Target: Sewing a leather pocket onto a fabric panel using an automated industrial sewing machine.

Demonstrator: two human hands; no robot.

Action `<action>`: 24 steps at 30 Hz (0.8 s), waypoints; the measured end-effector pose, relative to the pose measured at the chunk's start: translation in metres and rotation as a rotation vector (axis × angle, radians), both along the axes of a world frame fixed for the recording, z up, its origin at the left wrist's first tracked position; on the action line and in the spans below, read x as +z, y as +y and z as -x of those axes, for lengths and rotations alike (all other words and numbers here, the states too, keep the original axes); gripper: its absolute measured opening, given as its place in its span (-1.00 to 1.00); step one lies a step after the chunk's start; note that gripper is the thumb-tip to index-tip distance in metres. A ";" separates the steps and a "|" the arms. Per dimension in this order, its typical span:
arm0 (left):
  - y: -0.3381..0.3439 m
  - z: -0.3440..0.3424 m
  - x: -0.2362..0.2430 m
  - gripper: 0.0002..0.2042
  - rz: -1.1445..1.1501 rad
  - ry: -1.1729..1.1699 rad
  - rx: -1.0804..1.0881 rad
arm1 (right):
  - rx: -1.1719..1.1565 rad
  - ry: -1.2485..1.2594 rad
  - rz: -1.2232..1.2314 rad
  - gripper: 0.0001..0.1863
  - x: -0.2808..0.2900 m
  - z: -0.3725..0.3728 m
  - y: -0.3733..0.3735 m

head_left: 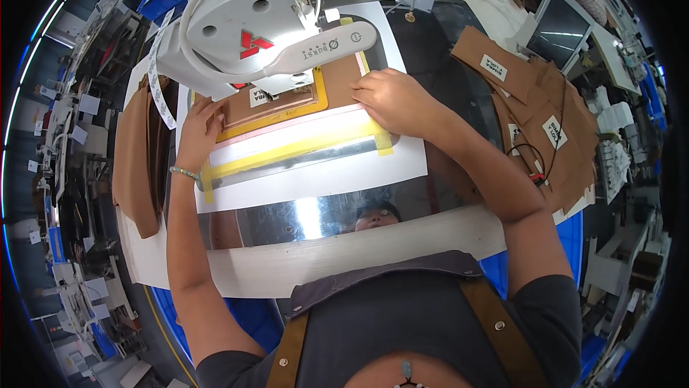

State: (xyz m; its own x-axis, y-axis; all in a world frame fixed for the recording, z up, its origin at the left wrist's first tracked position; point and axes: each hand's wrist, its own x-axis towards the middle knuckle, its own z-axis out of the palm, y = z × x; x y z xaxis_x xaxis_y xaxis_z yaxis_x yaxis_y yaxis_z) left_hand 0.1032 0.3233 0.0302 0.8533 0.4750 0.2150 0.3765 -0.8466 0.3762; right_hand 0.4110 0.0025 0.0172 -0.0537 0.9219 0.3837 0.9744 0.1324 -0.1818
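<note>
- Apron [387,273] is worn nearest.
- Brown piece [341,89] is seemingly kept flat by frame [310,110].
- Its sides are touched by left hand [199,131] and right hand [396,103]; grips cannot be told.

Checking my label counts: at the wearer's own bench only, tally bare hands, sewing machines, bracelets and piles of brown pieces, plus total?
Bare hands (left hand, right hand): 2
Sewing machine: 1
Bracelet: 1
Piles of brown pieces (left pile, right pile): 2
Total: 6
</note>
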 end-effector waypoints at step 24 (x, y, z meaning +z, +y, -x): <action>-0.026 0.009 -0.010 -0.67 -0.261 0.024 -0.140 | -0.009 -0.403 0.044 -0.89 0.018 -0.030 -0.023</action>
State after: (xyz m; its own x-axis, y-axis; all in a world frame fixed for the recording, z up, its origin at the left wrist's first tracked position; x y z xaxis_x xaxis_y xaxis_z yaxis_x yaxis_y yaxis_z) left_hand 0.0943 0.2971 0.0203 0.9130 0.2836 0.2934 0.2555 -0.9579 0.1309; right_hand 0.4406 -0.0202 0.0353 -0.1837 0.9382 0.2934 0.9698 0.1243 0.2099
